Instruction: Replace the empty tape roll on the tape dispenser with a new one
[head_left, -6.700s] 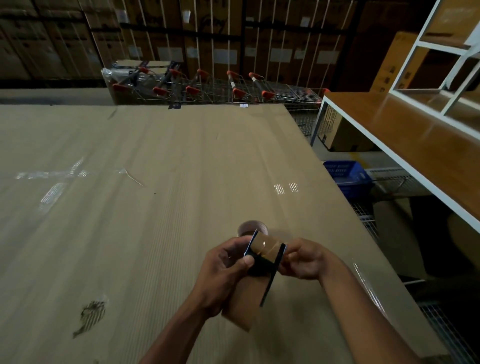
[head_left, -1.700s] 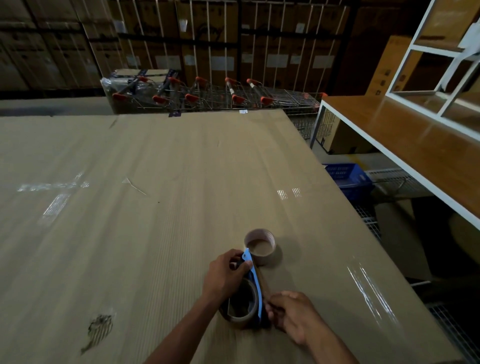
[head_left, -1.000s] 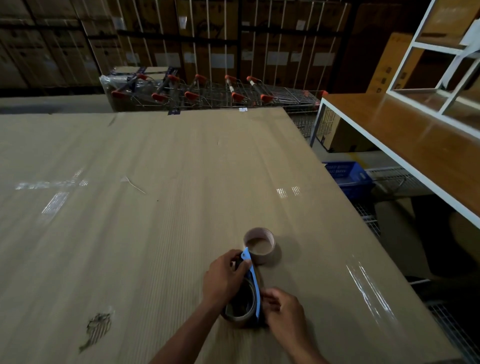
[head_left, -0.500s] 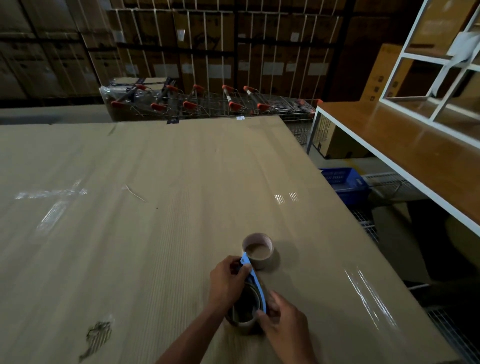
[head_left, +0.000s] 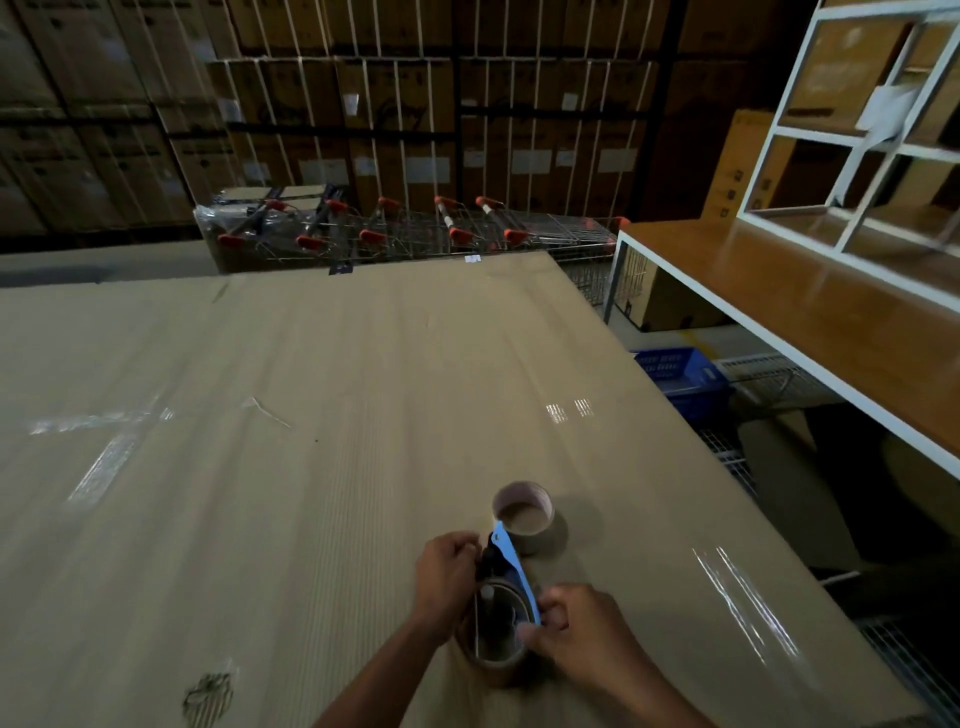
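Note:
A blue and black tape dispenser (head_left: 511, 564) stands on edge on the cardboard-covered table (head_left: 311, 415), with a brown tape roll (head_left: 491, 660) seated in it. My left hand (head_left: 447, 582) grips the dispenser's left side near its top. My right hand (head_left: 576, 631) holds the roll and the blue side plate from the right, fingers curled on them. An empty cardboard tape core (head_left: 524, 517) stands upright just beyond the dispenser, apart from both hands.
The table's right edge drops to a gap with a blue crate (head_left: 680, 374) and wire racks. A brown shelf with a white frame (head_left: 810, 332) runs along the right. Shopping carts (head_left: 415, 234) and stacked cartons stand behind. Tape strips shine on the cardboard.
My right hand has moved up onto the roll and blue plate; a second ago it lay lower, beside the dispenser. My left hand keeps its grip. The empty core has not moved.

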